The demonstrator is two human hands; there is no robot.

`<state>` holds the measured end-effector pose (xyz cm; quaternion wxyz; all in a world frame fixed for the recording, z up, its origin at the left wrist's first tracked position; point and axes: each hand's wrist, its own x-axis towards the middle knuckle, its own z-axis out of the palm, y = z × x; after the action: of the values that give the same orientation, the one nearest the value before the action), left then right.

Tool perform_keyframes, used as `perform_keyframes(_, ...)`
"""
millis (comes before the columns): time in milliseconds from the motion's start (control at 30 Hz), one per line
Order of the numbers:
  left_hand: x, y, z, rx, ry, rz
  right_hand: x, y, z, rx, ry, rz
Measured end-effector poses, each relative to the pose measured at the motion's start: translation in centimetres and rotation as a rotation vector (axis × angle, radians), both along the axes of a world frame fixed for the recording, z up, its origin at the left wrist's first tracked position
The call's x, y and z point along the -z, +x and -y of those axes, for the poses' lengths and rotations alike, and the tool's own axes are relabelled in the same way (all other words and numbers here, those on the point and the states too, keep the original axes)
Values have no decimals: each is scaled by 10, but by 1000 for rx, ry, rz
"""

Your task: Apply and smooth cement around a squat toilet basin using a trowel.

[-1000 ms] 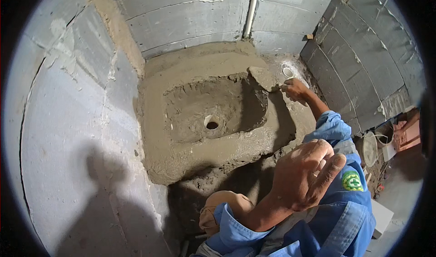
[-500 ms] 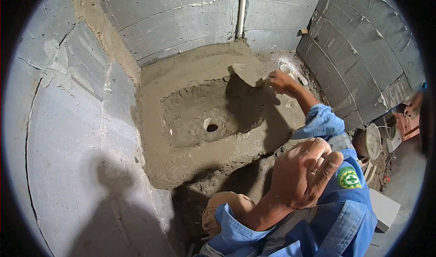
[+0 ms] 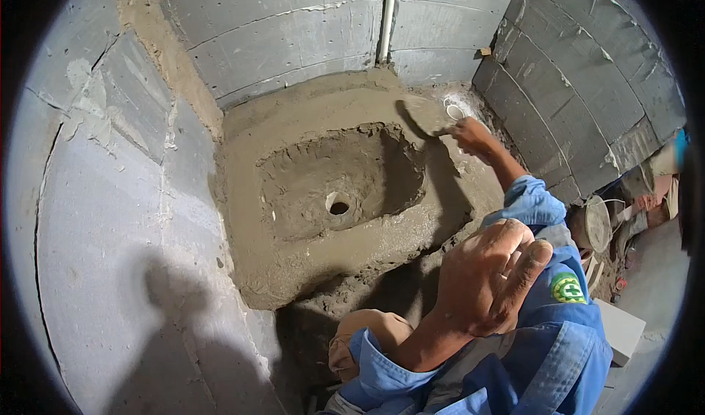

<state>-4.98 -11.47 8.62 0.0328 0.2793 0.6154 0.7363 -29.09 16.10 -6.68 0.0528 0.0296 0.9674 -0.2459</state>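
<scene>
Right hand (image 3: 477,136) gripping a trowel (image 3: 417,121) beside a mortar hollow (image 3: 312,169)

The person's right hand is wrapping its fingers around the trowel's handle, and the blade is pointing away to the left. The trowel is sitting at the far right corner of the hollow — I cannot tell whether its blade is touching the grey-brown mortar (image 3: 338,250). That mortar is framing the hollow on all sides, and a pale collar (image 3: 335,197) is ringing a dark hole in its floor.

The left hand (image 3: 481,283) is hovering nearer the body, in front of the blue clothing (image 3: 580,341). Its fingers are curling inward together, with the thumb lying alongside — the palm is facing away, so I cannot tell whether it is holding anything.

Just beyond the right hand, a short white pipe end (image 3: 455,112) is poking up. A taller white pipe (image 3: 388,19) is standing against the far wall (image 3: 294,37). On the right, a round bucket (image 3: 590,226) is resting near a pale block (image 3: 620,328).
</scene>
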Motion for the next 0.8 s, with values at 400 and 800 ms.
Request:
perform_keyframes(400, -2, 5, -7, -29, -44, -44, 34, -72, 143, -135, 227, -16)
perform_keyframes(800, -4, 9, 3, -20, 11, -36, 22, -55, 32, 226, -190, 120)
